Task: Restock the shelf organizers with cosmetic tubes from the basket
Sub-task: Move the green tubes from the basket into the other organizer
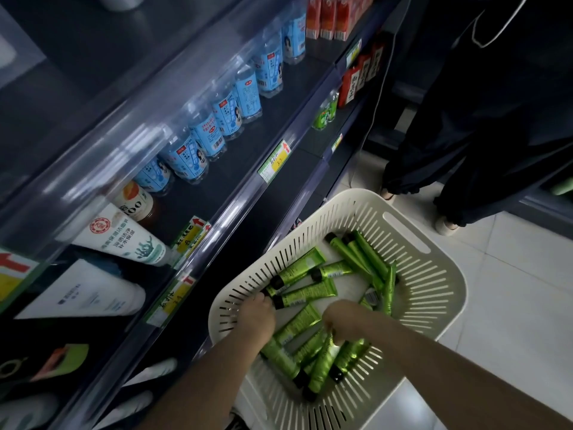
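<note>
Head view: the basket (446,274), a cream slotted tub, sits on the tiled floor (514,311) just beside the foot of the shelf (248,169), so we judge it was parked there to keep the reach from stock to shelf short. The cosmetic tubes (305,294), green with black caps, lie loose and crossed inside it, in one cluster toward the far wall and a second beneath the forearms. Both hands are down in the basket. The left hand (257,315) is curled over the capped ends of two tubes near the shelf-side wall. Its fingertips are hidden, so we cannot tell whether it has closed a grip. The right hand (339,321) has its fingers curled round the tubes in the near cluster, with a flat crimped end showing at the fingers. We read this as gathering several at once. On the shelf, white tubes (124,240) lie at the near end and blue-labelled bottles (201,144) stand further along. No green tubes are visible there, so we judge the restocking to be at an early stage. A second person (496,119) stands beyond the basket, well apart from it.
</note>
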A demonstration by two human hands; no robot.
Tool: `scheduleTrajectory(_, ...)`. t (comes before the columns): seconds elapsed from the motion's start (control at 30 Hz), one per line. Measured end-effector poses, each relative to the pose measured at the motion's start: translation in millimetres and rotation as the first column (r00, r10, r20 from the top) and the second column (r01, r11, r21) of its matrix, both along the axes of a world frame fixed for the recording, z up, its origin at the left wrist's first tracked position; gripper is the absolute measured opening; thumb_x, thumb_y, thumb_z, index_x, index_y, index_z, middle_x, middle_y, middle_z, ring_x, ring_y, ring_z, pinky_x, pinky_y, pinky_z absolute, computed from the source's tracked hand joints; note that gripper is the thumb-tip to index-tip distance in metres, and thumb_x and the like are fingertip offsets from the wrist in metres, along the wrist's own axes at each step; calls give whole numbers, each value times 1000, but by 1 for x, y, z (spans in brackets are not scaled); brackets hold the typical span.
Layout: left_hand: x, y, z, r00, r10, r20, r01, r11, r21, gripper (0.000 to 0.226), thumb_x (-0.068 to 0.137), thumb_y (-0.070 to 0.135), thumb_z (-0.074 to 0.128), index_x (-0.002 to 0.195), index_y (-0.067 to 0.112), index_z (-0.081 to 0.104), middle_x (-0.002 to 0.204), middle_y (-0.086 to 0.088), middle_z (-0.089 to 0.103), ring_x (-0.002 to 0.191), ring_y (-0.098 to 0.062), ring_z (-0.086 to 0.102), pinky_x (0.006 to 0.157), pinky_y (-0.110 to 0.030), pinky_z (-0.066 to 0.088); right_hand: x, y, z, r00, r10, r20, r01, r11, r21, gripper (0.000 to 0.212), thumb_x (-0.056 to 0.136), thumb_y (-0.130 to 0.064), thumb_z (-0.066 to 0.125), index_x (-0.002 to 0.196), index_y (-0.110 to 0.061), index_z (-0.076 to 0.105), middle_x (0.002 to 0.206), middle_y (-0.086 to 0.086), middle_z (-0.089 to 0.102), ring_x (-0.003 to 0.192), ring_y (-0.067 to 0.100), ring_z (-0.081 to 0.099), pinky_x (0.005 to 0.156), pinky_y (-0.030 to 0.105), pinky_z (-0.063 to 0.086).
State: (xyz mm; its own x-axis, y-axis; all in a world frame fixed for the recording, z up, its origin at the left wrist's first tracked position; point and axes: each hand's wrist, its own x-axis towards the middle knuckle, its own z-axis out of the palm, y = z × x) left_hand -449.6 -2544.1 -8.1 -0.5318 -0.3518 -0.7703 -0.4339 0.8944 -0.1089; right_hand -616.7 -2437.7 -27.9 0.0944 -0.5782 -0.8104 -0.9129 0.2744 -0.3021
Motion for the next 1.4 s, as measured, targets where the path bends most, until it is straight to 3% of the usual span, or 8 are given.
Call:
scheduleTrajectory(0.13, -6, 5, 20, 996, 93, 19, -94, 987, 132, 29, 91, -1, 47, 119, 0, 55, 116, -16, 57, 102, -29, 57, 84, -35, 43, -12, -10, 35, 935, -306, 178, 324, 942, -85, 16, 83, -16, 71, 96, -8, 67, 83, 0, 61, 80, 19, 60, 67, 31, 49)
scheduleTrajectory(0.23, -7, 0, 41, 980, 198, 3, -191, 937, 291, 17, 90, 6, 53, 105, 0, 59, 93, -13, 57, 75, -26, 55, 66, -36, 43, -16, -20, 62, 874, -402, 274, 444, 889, -110, 10, 85, -13, 69, 90, -7, 64, 83, 2, 61, 72, 19, 64, 65, 29, 55)
scheduleTrajectory(0.37, -8, -9, 88, 910, 374, -180, -283, 876, 390, 31, 86, 27, 65, 105, 3, 60, 103, -12, 62, 88, -26, 62, 72, -31, 47, -21, -40, 109, 865, -399, 304, 468, 861, -201, 17, 90, -22, 63, 74, -20, 58, 72, -6, 55, 62, 11, 60, 63, 24, 54)
scheduleTrajectory(0.53, 3, -25, 169, 724, 551, -415, -329, 805, 495, 12, 89, 19, 60, 82, 10, 63, 73, -2, 63, 48, -9, 60, 53, -23, 45, -24, -62, 188, 807, -483, 338, 584, 734, -346, 16, 88, -27, 66, 78, -15, 61, 72, 2, 57, 68, 19, 63, 71, 35, 58)
scheduleTrajectory(0.8, 63, -40, 316, 402, 621, -673, -305, 784, 541, 14, 89, 10, 62, 90, -2, 69, 78, -16, 72, 60, -4, 67, 59, -17, 53, 11, -94, 327, 671, -328, 665, 701, 574, -424, 30, 86, -22, 69, 63, -7, 57, 55, 5, 46, 50, 16, 44, 50, 27, 40)
scheduleTrajectory(1.0, 127, -25, 405, 262, 430, -864, -438, 851, 291, 33, 66, 52, 78, 69, 20, 72, 66, 6, 69, 62, -2, 62, 61, -27, 51, 82, -114, 416, 742, -83, 666, 593, 544, -593, 26, 86, -23, 69, 70, -3, 65, 59, 4, 52, 55, 12, 50, 46, 22, 44)
scheduleTrajectory(1.17, 202, -13, 458, 252, 329, -910, -476, 861, 180, 8, 79, 25, 72, 82, 18, 74, 67, 16, 63, 58, 6, 53, 54, -7, 36, 150, -123, 468, 727, 83, 682, 534, 557, -636, 23, 86, -22, 68, 75, -2, 68, 63, 7, 54, 56, 12, 50, 48, 24, 44)
scheduleTrajectory(1.4, 321, 6, 504, 284, 231, -930, -684, 729, -28, 33, 77, 14, 70, 104, 34, 70, 74, 29, 59, 70, 12, 51, 63, -6, 38, 261, -141, 500, 641, 284, 713, 496, 555, -668, 23, 87, -17, 66, 73, 0, 68, 58, 3, 58, 53, 11, 52, 45, 22, 45)
